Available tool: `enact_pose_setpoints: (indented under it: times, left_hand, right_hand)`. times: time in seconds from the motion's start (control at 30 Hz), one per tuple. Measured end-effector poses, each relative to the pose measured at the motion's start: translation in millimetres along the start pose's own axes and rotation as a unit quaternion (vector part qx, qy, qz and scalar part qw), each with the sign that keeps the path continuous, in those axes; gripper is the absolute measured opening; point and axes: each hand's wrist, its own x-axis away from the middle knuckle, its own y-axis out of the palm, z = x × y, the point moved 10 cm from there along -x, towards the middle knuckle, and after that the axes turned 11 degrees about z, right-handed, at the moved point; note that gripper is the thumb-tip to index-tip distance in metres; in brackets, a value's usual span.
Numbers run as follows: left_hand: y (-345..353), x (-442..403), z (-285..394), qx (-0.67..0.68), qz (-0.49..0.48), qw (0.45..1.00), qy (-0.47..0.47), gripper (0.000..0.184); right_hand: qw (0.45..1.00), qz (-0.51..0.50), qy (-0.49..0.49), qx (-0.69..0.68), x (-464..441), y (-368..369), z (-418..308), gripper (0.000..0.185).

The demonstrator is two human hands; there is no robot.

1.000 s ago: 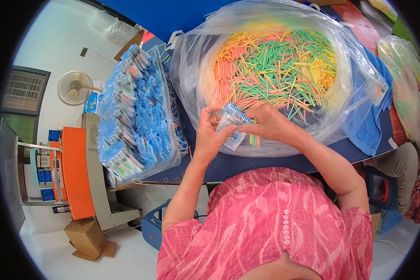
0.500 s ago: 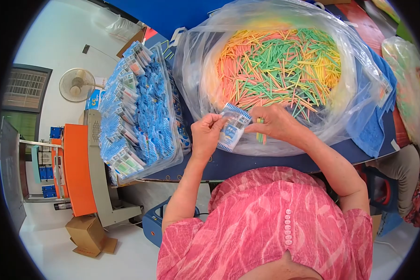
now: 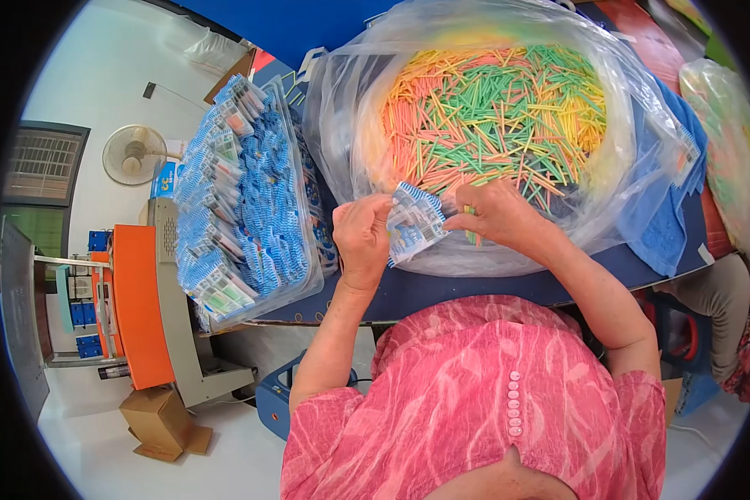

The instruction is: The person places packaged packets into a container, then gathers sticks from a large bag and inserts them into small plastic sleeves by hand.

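Note:
My left hand (image 3: pixel 362 243) pinches the left edge of a small see-through packet (image 3: pixel 415 227) with blue and white print. The packet is tilted and a little creased, above the near rim of a large see-through plastic bag (image 3: pixel 335 133). At the packet's right edge are the thumb and fingers of my right hand (image 3: pixel 504 218). A few thin coloured sticks (image 3: pixel 472 237), green and yellowish, are held in that hand and poke out below its fingers. Many loose pink, green, yellow and orange sticks (image 3: pixel 492 108) fill the open bag.
Left of the bag stands a see-through plastic bin (image 3: pixel 308 279) heaped with blue-striped packets (image 3: pixel 267 192). A blue cloth (image 3: pixel 662 237) hangs over the dark table edge (image 3: pixel 475 292) at right. Another person's leg (image 3: pixel 717 308) shows at far right. An orange machine (image 3: pixel 142 304) stands at left.
The packet has tilted and creased, its printed face turning. My right thumb and fingers have come against its right edge, with the sticks still in that hand. My left hand has shifted slightly left.

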Motion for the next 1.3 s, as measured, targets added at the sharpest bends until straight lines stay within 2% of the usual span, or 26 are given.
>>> enact_pose_setpoints:
  times: [0.03, 0.07, 0.17, 0.3, 0.47, 0.57, 0.63, 0.7, 0.73, 0.77, 0.83, 1.03, 1.13, 1.17, 1.2, 1.23, 1.27, 1.3]
  left_hand:
    - [3, 3, -10, 0.04, -0.013, 0.997, -0.062, 0.019]
    - [1, 0, -5, 0.04, -0.014, 0.997, -0.064, 0.019]
    - [20, -6, 22, -0.049, -0.138, 0.989, 0.027, 0.024]
    - [34, 11, 2, -0.034, -0.186, 0.982, -0.017, 0.027]
    - [38, 18, -12, -0.048, -0.199, 0.979, -0.021, 0.024]
    - [17, 2, -7, 0.011, -0.118, 0.992, -0.048, 0.023]
    - [16, 0, -2, 0.056, -0.138, 0.986, -0.08, 0.021]
    - [18, -1, 3, 0.148, -0.172, 0.963, -0.143, 0.016]
    - [17, -3, 8, 0.148, -0.171, 0.964, -0.141, 0.016]
    - [26, 2, 5, 0.239, -0.195, 0.921, -0.238, 0.014]
    - [47, 20, 9, 0.405, -0.233, 0.781, -0.414, 0.014]
    - [70, 22, 12, 0.412, -0.204, 0.81, -0.363, 0.016]
    - [71, 21, 3, 0.38, -0.184, 0.828, -0.37, 0.015]
    - [71, 19, 5, 0.39, -0.179, 0.824, -0.37, 0.013]
    - [70, 17, 8, 0.4, -0.177, 0.82, -0.369, 0.011]
    - [70, 14, 10, 0.41, -0.174, 0.817, -0.367, 0.008]
    - [69, 11, 13, 0.412, -0.175, 0.816, -0.366, 0.008]
    - [71, 6, 18, 0.416, -0.193, 0.816, -0.353, 0.008]
  right_hand:
    - [1.0, 0.004, -0.009, -0.006, -1, 0, -3, 0.029]
    - [1.0, 0.007, -0.018, -0.012, -1, -1, -5, 0.029]
    - [0.999, 0.028, -0.016, -0.019, -3, -14, -5, 0.031]
    - [0.999, 0.026, 0.021, -0.025, 4, -20, 8, 0.033]
    - [0.999, 0.007, 0.044, -0.009, 10, -17, 19, 0.034]
    - [1.0, 0.002, 0.008, -0.023, 7, -18, 7, 0.032]
    - [0.999, -0.002, -0.008, -0.031, 5, -16, -1, 0.031]
    - [0.993, -0.03, -0.014, -0.115, 0, -7, -14, 0.029]
    - [0.987, -0.043, -0.017, -0.156, -2, -5, -19, 0.028]
    - [0.987, -0.04, -0.019, -0.155, -3, -7, -21, 0.028]
    - [0.986, -0.022, -0.018, -0.163, -2, -13, -25, 0.024]
    - [0.986, 0.028, 0.014, -0.163, -1, -48, -19, 0.02]
    - [0.966, 0.069, 0.183, -0.167, 15, -70, 25, 0.024]
    - [0.967, 0.067, 0.183, -0.163, 21, -70, 34, 0.024]
    - [0.993, 0.095, 0.067, -0.032, 24, -73, 32, 0.023]
    - [0.986, 0.12, -0.052, 0.101, 30, -70, 25, 0.023]
    - [0.948, 0.141, -0.168, 0.23, 37, -66, 9, 0.023]
    - [0.948, 0.142, -0.166, 0.233, 38, -68, 11, 0.023]
